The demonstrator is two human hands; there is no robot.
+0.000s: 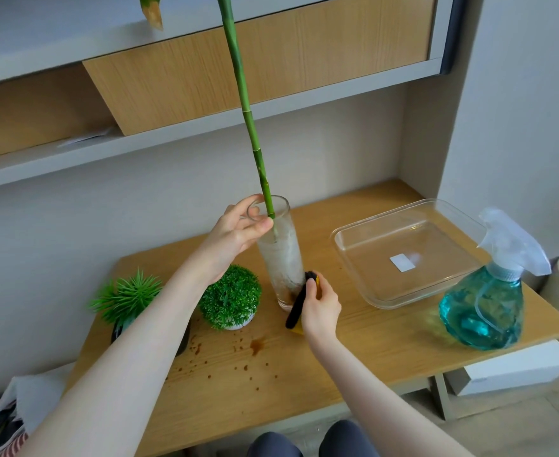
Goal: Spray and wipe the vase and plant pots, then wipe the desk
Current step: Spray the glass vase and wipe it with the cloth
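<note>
A tall glass vase (pixel 281 255) with a long green bamboo stem (pixel 250 127) stands mid-desk, its wall wet and cloudy, brown residue at the bottom. My left hand (pixel 235 232) grips the vase's rim. My right hand (pixel 319 306) presses a black and yellow cloth (pixel 299 303) against the vase's lower right side. Two small plants stand left of the vase: a round leafy one in a white pot (pixel 230 296) and a spiky one in a dark pot (pixel 124 296), partly hidden by my left forearm. A teal spray bottle (pixel 489 300) stands at the desk's right end.
A clear glass dish (pixel 403 252) lies between the vase and the spray bottle. Brown drops and a stain (pixel 255 346) spot the wooden desk (pixel 354 351) in front of the plants. Shelves hang above. A white box sits under the desk's right side.
</note>
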